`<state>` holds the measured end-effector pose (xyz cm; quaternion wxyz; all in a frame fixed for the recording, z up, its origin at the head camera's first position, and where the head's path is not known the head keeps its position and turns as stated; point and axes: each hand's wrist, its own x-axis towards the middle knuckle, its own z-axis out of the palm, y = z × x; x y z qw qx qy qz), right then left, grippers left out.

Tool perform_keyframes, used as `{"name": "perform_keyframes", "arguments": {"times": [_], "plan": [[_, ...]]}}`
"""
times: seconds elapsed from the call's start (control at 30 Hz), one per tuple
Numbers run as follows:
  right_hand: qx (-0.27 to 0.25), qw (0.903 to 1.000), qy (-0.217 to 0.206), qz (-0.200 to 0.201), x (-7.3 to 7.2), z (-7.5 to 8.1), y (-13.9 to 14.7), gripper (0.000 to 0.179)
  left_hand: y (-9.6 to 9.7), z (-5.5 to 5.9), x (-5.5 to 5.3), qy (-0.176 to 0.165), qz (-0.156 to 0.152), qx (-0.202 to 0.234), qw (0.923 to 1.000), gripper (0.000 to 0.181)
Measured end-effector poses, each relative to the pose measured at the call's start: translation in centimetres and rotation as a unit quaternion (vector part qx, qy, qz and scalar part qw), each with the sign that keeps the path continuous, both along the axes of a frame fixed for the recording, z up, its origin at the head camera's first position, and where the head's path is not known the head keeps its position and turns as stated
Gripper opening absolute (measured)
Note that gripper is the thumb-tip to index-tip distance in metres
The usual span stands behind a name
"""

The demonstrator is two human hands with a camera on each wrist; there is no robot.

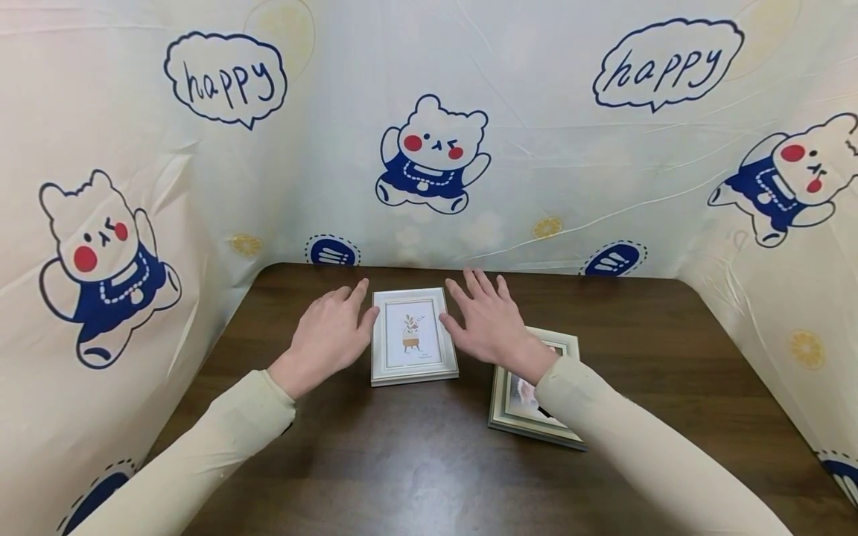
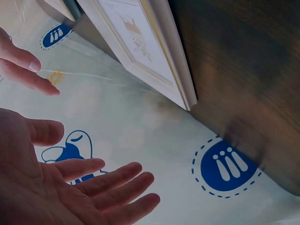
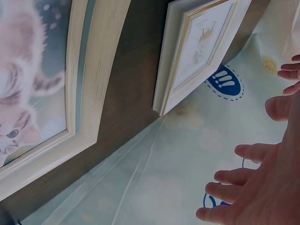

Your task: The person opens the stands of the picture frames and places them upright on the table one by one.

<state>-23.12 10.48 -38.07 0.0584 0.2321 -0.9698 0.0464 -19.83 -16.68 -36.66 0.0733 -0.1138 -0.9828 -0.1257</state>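
A white picture frame (image 1: 412,335) with a potted-plant print lies face up near the back of the table. On its left side is my left hand (image 1: 328,331), and on its right side my right hand (image 1: 485,320). Both hands hover with fingers spread and hold nothing. Each wrist view shows a gap between the hand and this frame, in the left one beside the left hand (image 2: 84,192), in the right one beside the right hand (image 3: 262,183). A larger cream frame (image 1: 570,346) with a kitten picture (image 3: 28,70) lies to the right, partly hidden beneath my right forearm.
The dark wooden table (image 1: 402,469) carries both frames. A pale cloth curtain (image 1: 536,164) printed with bears and "happy" bubbles surrounds the table at the back and both sides.
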Motion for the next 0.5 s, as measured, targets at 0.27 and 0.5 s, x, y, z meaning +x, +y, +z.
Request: {"name": "perform_keyframes", "arguments": {"times": [0.27, 0.5], "plan": [[-0.003, 0.9999, -0.002, 0.012, 0.2, -0.1, -0.6, 0.066, 0.1, -0.5, 0.2, 0.009, -0.002, 0.002, 1.0, 0.062], [0.0, 0.9998, -0.003, 0.018, 0.5, -0.1, -0.9, 0.065, 0.2, -1.1, 0.4, 0.016, -0.004, 0.003, 0.9999, 0.06]]}}
